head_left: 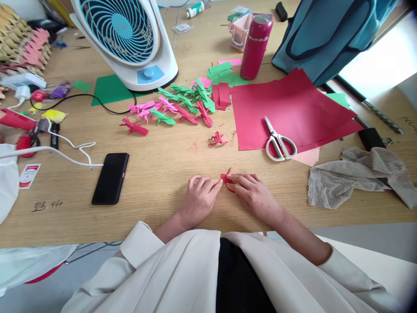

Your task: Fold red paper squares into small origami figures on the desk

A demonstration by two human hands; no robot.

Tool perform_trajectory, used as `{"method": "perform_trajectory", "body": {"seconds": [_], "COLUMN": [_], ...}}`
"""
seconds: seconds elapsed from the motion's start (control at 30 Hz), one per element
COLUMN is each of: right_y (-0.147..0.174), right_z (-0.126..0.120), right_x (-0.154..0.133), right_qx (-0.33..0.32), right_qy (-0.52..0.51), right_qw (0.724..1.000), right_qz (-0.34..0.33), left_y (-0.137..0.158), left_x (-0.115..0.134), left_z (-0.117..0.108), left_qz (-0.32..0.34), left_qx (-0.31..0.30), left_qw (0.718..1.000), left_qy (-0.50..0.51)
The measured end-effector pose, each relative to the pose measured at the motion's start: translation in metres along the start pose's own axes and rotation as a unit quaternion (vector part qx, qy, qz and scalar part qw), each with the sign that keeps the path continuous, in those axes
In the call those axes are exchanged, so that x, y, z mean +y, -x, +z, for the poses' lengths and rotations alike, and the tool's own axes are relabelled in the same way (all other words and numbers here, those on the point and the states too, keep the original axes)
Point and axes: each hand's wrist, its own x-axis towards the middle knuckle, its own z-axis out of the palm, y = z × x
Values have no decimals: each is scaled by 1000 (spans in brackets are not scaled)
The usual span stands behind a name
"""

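A small folded piece of red paper [225,178] lies on the table near the front edge, between my two hands. My left hand [202,194] has its fingers curled, with the thumb and forefinger tips pinching the paper's left side. From the right, the fingers of my right hand [252,191] press on the paper and partly hide it. Beyond my hands sits a small red folded paper figure [217,138]. Farther back lies a cluster of green folded paper figures [185,100], mixed with pink and red ones.
White-handled scissors [280,145] rest on large red paper sheets [270,104]. A fan [130,48], a red bottle [256,47] and a blue bag [319,39] stand at the back. A black phone [110,178] with a cable lies left, a grey cloth [352,178] right.
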Motion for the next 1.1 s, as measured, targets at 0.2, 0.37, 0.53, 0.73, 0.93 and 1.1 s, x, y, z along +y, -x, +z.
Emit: {"method": "perform_trajectory", "body": {"seconds": [0.2,0.37,0.53,0.73,0.93,1.1], "right_y": [-1,-1,-1,0,1,2], "right_z": [-2,-1,-3,-1,3,4], "right_x": [-1,-1,-3,-6,-4,-3], "right_qx": [3,1,-4,6,18,18], "right_qy": [3,2,3,0,-5,-21], "right_qw": [1000,1000,1000,1000,1000,1000], "right_qz": [-2,2,7,11,6,7], "left_y": [0,7,11,-5,-28,-33], "left_x": [0,-4,-5,-4,-2,-5], "left_z": [-2,-1,-4,-12,-5,-7], "left_qz": [-6,14,-15,-93,-184,-199], "left_qx": [-15,-2,-34,-41,-71,-79], "left_qw": [1000,1000,999,992,975,966], "left_qy": [-11,-18,-13,77,99,144]}}
